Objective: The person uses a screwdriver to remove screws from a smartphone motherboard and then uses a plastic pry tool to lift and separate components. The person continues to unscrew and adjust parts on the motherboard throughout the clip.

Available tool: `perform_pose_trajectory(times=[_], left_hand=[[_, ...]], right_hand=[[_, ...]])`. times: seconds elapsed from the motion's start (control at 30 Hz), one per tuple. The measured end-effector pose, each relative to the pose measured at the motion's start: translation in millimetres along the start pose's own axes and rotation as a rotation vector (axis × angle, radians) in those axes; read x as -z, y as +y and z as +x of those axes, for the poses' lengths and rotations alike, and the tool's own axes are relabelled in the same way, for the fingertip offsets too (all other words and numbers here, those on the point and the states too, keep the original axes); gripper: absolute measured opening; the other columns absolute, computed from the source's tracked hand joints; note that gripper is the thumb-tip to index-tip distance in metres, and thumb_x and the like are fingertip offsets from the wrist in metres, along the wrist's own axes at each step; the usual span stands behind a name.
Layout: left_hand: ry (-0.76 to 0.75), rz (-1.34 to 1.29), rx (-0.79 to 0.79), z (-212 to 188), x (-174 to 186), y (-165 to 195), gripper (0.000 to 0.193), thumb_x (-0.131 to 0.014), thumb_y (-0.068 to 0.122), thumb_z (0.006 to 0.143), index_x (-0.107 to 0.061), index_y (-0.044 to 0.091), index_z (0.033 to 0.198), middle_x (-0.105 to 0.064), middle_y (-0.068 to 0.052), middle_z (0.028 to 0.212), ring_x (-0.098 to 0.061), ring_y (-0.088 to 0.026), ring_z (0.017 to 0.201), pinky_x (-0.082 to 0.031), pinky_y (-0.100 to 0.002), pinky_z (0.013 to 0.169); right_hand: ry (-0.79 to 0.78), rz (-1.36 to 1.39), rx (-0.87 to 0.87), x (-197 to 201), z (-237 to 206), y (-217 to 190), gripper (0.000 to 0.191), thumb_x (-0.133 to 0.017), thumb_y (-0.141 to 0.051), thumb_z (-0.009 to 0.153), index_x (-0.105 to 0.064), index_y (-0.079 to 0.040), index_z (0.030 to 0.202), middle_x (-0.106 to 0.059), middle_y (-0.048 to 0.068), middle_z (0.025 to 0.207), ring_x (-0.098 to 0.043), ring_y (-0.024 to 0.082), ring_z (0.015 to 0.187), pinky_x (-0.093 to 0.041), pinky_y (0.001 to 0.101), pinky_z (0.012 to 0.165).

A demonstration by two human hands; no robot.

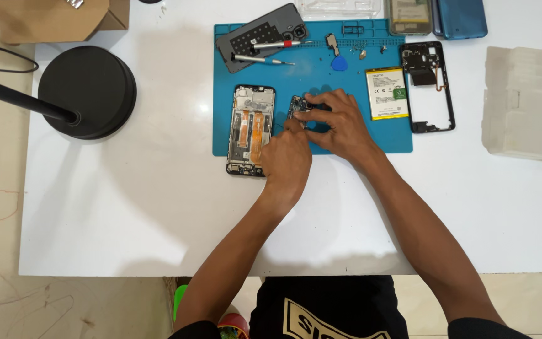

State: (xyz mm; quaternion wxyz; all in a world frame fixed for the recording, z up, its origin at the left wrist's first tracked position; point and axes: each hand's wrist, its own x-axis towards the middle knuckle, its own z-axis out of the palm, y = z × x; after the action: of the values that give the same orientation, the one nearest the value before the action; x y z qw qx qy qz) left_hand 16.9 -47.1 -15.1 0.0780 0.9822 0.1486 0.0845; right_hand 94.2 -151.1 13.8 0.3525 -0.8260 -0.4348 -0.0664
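White worktop (127, 207) fills my view, with a blue rectangular silicone repair mat (321, 75) at its far middle. On that mat I see both hands meeting over a small dark phone circuit board (297, 105). My left hand (286, 157) is curled, its fingertips pinching at the board's near edge; my right hand (337, 122) presses down with fingers spread, steadying the board from the side. I judge light, even pressure suits best here, since the board looks thin, densely populated and easily flexed. Just left lies an opened black phone frame with orange flex cables (250, 129); a white-and-yellow flat battery (386, 93) rests to the right.
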Motion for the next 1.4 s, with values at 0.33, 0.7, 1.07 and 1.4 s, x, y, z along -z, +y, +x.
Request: perform_pose_trajectory(times=[0.33, 0.7, 1.07, 1.4], left_hand=[[0.035, 0.022, -0.004, -1.2, 1.8, 0.6, 0.017, -0.068, 0.012, 0.089, -0.066, -0.004, 0.096, -0.068, -0.012, 0.055, -0.07, -0.022, 0.046, -0.053, -0.033, 0.035], [0.035, 0.02, -0.011, -1.7, -1.7, -3.4, 0.015, -0.068, 0.011, 0.088, -0.067, -0.002, 0.095, -0.069, -0.012, 0.056, -0.071, -0.022, 0.048, -0.054, -0.033, 0.036], [0.043, -0.16, -0.005, -9.6, -0.4, -14.8, 0.03, -0.051, 0.023, 0.107, -0.063, 0.003, 0.087, -0.064, -0.011, 0.053, -0.067, -0.025, 0.043, -0.048, -0.037, 0.034], [0.072, -0.136, -0.009, -8.7, -4.8, -15.2, 0.035, -0.05, 0.024, 0.108, -0.063, 0.004, 0.082, -0.063, -0.01, 0.052, -0.065, -0.024, 0.042, -0.046, -0.037, 0.035]], right_hand=[[0.002, -0.001, -0.004, -0.7, 1.0, -0.1, 0.045, -0.094, -0.021, 0.069, -0.081, -0.021, 0.111, -0.069, 0.003, 0.126, -0.057, 0.021, 0.111, -0.041, 0.0371, 0.091], [-0.001, 0.011, -0.004, -0.2, 1.0, 0.2, 0.048, -0.093, -0.02, 0.07, -0.079, -0.02, 0.115, -0.069, 0.004, 0.128, -0.057, 0.022, 0.113, -0.042, 0.0372, 0.096], [-0.014, 0.085, -0.113, -1.8, 0.4, 2.0, 0.058, -0.09, -0.025, 0.077, -0.063, -0.01, 0.125, -0.068, 0.005, 0.118, -0.058, 0.025, 0.107, -0.043, 0.0379, 0.096], [-0.035, 0.059, -0.13, -2.5, 1.4, 2.8, 0.058, -0.09, -0.028, 0.078, -0.062, -0.009, 0.125, -0.067, 0.007, 0.114, -0.057, 0.026, 0.106, -0.042, 0.0396, 0.095]])
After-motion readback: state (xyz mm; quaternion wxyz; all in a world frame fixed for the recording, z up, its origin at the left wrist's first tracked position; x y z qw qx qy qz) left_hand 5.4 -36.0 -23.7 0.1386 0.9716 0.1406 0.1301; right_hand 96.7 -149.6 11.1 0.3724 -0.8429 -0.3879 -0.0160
